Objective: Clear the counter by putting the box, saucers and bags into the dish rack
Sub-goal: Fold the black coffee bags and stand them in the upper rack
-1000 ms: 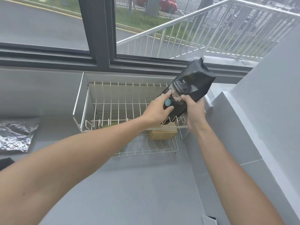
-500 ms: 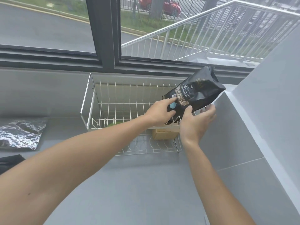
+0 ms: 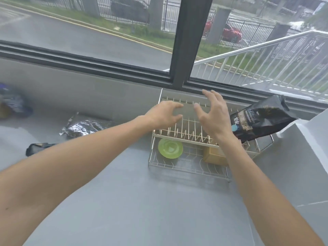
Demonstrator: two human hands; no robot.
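Observation:
A black coffee bag [image 3: 260, 119] leans tilted in the right end of the wire dish rack's [image 3: 179, 134] upper tier. On the lower tier lie a green saucer [image 3: 170, 148] and a tan box [image 3: 213, 155]. My left hand [image 3: 164, 113] and my right hand [image 3: 213, 115] hover over the rack with fingers spread, holding nothing, both left of the black bag. A silver foil bag [image 3: 83, 126] and a small dark bag [image 3: 38, 147] lie on the grey counter [image 3: 142, 201] at the left.
A blurred blue-and-white packet [image 3: 12, 103] sits at the far left by the wall. A grey ledge [image 3: 305, 137] rises right of the rack. The window frame [image 3: 190, 41] stands behind the rack.
Both hands have let go of the black bag, which now rests in the rack's right end. The hands have drawn away to the left and opened. The view has swung left.

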